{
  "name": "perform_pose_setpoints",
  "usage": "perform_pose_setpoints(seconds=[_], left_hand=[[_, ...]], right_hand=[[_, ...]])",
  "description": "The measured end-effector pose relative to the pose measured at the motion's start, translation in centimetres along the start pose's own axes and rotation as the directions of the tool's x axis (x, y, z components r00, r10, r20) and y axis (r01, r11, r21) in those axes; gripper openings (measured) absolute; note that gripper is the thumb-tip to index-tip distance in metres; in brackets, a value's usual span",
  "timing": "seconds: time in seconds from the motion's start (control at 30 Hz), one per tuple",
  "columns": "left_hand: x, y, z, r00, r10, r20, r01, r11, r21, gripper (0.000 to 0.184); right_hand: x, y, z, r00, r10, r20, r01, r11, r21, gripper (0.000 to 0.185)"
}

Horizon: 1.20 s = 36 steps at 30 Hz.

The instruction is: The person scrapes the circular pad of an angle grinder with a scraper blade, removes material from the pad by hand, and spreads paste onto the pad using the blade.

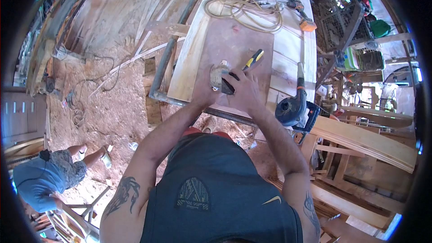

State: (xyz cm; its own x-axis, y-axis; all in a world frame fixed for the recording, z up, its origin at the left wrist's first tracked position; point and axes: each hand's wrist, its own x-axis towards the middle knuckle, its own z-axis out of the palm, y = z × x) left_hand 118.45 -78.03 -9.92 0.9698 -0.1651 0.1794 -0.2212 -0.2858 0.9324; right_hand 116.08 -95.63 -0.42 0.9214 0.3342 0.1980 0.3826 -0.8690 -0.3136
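Over the near end of the workbench panel (pixel 238 42), both hands meet at a small pale, mottled object (pixel 219 74) with a light-coloured tip; its kind is unclear. My left hand (pixel 205 89) is closed around its left side. On the right, my right hand (pixel 245 92) has its fingers bent over a dark, block-like piece (pixel 228 88) that touches the pale object. Its fingers partly hide both. Just beyond my right hand lies a tool with a yellow and black handle (pixel 253 59), its working end hidden.
A coiled hose (pixel 243 11) and a cordless drill (pixel 302 15) with an orange battery lie farther up the bench. At its right corner sits a dark blue blower (pixel 290 110). Boards (pixel 364 139) are stacked at right. Another person (pixel 49 175) is at lower left.
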Motion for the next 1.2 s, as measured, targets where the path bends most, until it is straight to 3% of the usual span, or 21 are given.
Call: perform_pose_setpoints(seconds=[0.27,0.37,0.57,0.67,0.77,0.87,0.97,1.07,1.17,1.2], left_hand=[[0.3,-0.5,0.4,0.998,0.024,-0.061,-0.025,1.000,-0.012,0.089],[0.1,0.7,0.0,0.996,0.088,-0.001,-0.087,0.990,0.107,0.088],[-0.1,0.9,0.1,0.998,0.050,0.028,-0.050,0.999,0.006,0.085],[0.4,1.7,0.1,0.998,-0.046,0.043,0.049,0.997,-0.056,0.087],[0.2,-1.2,1.6,0.995,0.075,-0.065,-0.076,0.997,-0.012,0.086],[0.5,-0.9,1.2,0.996,0.078,0.052,-0.081,0.995,0.055,0.089],[1.2,-0.3,0.7,0.994,0.022,0.107,-0.014,0.997,-0.075,0.093],[0.9,-0.8,1.0,0.991,-0.021,0.130,0.030,0.998,-0.064,0.096],[0.4,-1.3,1.1,0.999,0.022,0.047,-0.028,0.992,0.119,0.096],[0.6,-1.4,1.1,0.999,0.017,0.051,-0.022,0.995,0.099,0.097]], right_hand=[[1.2,-0.4,0.0,0.998,0.034,0.058,-0.032,0.999,-0.027,0.059],[2.0,0.0,-0.2,0.997,0.055,0.051,-0.052,0.997,-0.062,0.058],[0.6,0.3,-0.4,0.998,-0.009,0.065,0.012,0.999,-0.044,0.061],[0.3,-0.4,-0.8,0.995,-0.016,0.095,0.018,1.000,-0.020,0.056],[0.9,-0.2,-0.4,0.998,-0.001,0.064,0.003,1.000,-0.022,0.056],[1.4,-0.4,-0.7,0.997,0.017,0.077,-0.013,0.999,-0.051,0.056],[0.8,-0.9,-1.1,0.993,0.018,0.115,-0.013,0.999,-0.043,0.057],[1.4,-0.3,-1.4,0.992,0.076,0.099,-0.071,0.996,-0.051,0.059],[1.3,0.7,-0.6,0.994,0.064,0.083,-0.058,0.996,-0.074,0.060],[0.9,0.4,-0.8,0.993,0.043,0.110,-0.035,0.997,-0.072,0.060]])
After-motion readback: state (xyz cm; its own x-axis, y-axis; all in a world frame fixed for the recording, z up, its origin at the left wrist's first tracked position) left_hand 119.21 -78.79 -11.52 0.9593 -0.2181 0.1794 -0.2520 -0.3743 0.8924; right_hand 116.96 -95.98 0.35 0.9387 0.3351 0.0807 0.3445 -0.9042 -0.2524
